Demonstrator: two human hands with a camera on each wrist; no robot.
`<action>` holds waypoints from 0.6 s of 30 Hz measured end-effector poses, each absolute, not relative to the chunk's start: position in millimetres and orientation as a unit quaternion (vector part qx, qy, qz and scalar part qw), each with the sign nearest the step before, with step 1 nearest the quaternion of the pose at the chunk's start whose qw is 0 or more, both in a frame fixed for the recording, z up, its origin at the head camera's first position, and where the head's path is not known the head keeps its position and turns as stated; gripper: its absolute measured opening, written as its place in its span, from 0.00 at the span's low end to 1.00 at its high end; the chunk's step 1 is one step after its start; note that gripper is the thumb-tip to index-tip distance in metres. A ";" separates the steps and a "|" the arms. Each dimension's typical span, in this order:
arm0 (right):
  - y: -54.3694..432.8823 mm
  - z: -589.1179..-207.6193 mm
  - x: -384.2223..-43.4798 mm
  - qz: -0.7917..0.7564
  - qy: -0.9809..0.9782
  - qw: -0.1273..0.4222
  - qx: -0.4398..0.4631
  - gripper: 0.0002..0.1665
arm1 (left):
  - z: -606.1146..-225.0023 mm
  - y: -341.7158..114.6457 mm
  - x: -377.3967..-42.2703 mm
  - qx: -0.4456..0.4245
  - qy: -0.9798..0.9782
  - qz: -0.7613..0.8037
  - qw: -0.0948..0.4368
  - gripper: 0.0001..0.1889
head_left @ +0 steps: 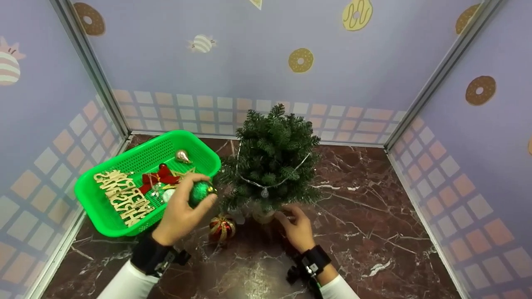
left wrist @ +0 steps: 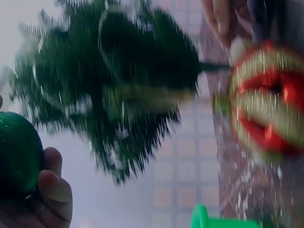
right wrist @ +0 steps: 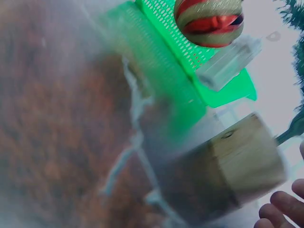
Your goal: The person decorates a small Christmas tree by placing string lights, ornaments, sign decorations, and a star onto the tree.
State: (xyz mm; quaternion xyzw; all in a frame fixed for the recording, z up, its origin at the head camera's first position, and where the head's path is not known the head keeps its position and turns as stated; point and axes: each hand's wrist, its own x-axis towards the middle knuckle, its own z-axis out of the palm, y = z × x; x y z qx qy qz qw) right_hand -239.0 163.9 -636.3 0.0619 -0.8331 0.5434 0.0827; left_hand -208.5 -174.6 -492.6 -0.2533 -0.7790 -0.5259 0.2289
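A shiny green ball ornament (head_left: 200, 193) is gripped between the thumb and fingers of my left hand (head_left: 178, 214), at the right side of the green basket. In the left wrist view the same green ball (left wrist: 19, 152) sits at the left edge against the fingers. My right hand (head_left: 300, 228) is beside the wooden base (right wrist: 249, 161) of the small Christmas tree (head_left: 274, 153), its fingers loosely bent near it. String lights (head_left: 265, 192) hang across the tree. On the floor to the tree's front left lies a red and gold striped ball (head_left: 222, 227).
The green basket (head_left: 93, 216) at left holds gold lettering (head_left: 124, 197), a red bow (head_left: 163, 176) and a pale ornament (head_left: 182, 156). A clear box (right wrist: 228, 61) stands near the striped ball. Patterned walls (head_left: 249, 62) enclose the marbled surface (head_left: 353, 232).
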 end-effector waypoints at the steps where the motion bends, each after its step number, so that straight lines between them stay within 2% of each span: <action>1: 165.8 -632.5 -236.0 0.544 -0.832 0.092 0.060 0.12 | -493.7 -169.2 -204.5 -0.264 -0.776 -0.524 0.231 0.21; 7: 175.5 -604.9 -215.5 0.582 -0.790 0.172 0.093 0.04 | -495.0 -141.2 -185.5 -0.315 -0.777 -0.488 0.242 0.24; 12: 179.1 -578.4 -202.3 0.605 -0.734 0.235 0.200 0.04 | -495.2 -126.1 -180.5 -0.345 -0.777 -0.464 0.250 0.25; 16: 176.4 -555.3 -193.3 0.614 -0.706 0.225 0.272 0.10 | -495.6 -118.4 -180.0 -0.360 -0.775 -0.449 0.260 0.27; 18: 172.8 -544.6 -188.3 0.625 -0.698 0.202 0.286 0.09 | -496.1 -114.9 -180.2 -0.366 -0.777 -0.437 0.267 0.28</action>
